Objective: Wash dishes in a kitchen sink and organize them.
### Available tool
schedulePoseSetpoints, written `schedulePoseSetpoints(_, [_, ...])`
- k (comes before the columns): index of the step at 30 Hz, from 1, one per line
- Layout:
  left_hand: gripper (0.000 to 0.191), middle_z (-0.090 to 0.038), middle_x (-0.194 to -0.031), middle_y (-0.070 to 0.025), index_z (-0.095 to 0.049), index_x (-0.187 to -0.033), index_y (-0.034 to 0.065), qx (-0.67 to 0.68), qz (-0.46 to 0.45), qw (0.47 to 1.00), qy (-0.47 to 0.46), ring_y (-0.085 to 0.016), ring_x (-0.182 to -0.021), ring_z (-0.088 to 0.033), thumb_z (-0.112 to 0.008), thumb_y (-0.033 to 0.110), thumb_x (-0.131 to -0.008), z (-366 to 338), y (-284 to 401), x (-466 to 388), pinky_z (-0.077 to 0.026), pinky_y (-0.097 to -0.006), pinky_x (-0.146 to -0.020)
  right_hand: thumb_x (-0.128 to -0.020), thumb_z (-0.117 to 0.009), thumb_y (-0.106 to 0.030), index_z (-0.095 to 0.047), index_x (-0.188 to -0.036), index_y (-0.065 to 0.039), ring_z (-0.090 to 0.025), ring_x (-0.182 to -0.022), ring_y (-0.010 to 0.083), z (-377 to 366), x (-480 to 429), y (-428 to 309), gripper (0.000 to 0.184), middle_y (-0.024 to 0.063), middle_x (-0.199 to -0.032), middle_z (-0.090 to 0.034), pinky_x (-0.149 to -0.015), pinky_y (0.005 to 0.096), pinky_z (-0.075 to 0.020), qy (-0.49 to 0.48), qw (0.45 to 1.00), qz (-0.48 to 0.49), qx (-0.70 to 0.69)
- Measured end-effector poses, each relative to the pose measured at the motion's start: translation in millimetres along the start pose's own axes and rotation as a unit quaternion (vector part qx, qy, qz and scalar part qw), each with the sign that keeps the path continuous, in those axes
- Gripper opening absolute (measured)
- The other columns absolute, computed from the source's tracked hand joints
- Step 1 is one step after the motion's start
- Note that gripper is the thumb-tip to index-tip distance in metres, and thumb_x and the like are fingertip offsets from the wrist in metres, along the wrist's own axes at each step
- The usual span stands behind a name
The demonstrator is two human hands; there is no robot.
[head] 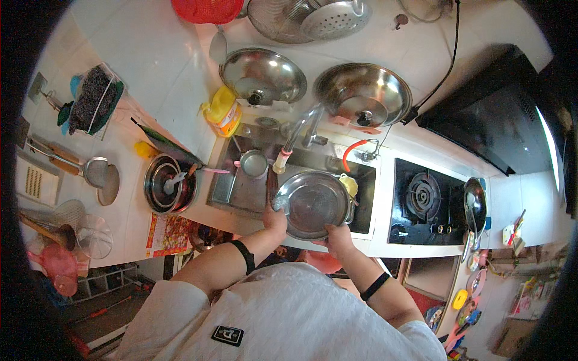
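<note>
A round stainless-steel pan (317, 205) is held over the front of a double-bowl sink (244, 206). My left hand (276, 216) has a wire-like silvery scrubber (282, 203) against the pan's left rim. At the lower right, my right hand (336, 237) grips the pan's rim, thumb on top. The faucet (293, 144) reaches down just behind the pan. A pale yellow cloth or sponge (348, 186) lies at the pan's right, partly hidden. In the left bowl stands a small metal cup with a pink handle (254, 163).
Right of the sink is a black gas hob (424, 198). Nested metal bowls (165, 182) stand at the left. A yellow bottle (223, 115) and two large metal lids (266, 76) are behind the sink. An orange hose end (354, 151) curves beside the faucet.
</note>
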State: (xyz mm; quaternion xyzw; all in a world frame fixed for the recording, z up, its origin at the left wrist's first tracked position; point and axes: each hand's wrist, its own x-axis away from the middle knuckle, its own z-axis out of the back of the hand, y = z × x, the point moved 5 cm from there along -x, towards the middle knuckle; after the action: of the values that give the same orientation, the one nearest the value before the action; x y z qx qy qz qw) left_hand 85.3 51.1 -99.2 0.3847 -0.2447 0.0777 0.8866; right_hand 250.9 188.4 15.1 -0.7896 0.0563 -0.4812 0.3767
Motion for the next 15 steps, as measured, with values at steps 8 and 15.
schedulePoseSetpoints(8, [0.052,-0.049,-0.139,-0.0307,-0.047,-0.138,-0.0046,-0.138,-0.305,0.936,-0.107,-0.043,-0.129,-0.051,-0.06,0.007,-0.089,33,52,16,-0.043,-0.0472,-0.106,-0.103,-0.044,-0.01,-0.038,-0.141,-0.001,-0.067,-0.107,0.0388,15,-8,8,0.04,0.0232,-0.131,-0.057,-0.07,0.0478,-0.067,-0.025,0.999,-0.04,-0.018])
schedulePoseSetpoints(15, [0.032,-0.052,-0.131,-0.0271,-0.058,-0.122,-0.0043,-0.338,-0.522,0.783,-0.018,-0.042,-0.127,-0.048,-0.05,0.008,-0.093,41,81,45,-0.044,-0.0478,-0.105,-0.106,-0.042,-0.016,-0.034,-0.143,-0.003,-0.067,-0.108,0.0383,9,0,4,0.04,0.0222,-0.132,-0.056,-0.07,0.0481,-0.067,-0.033,0.999,-0.02,-0.022])
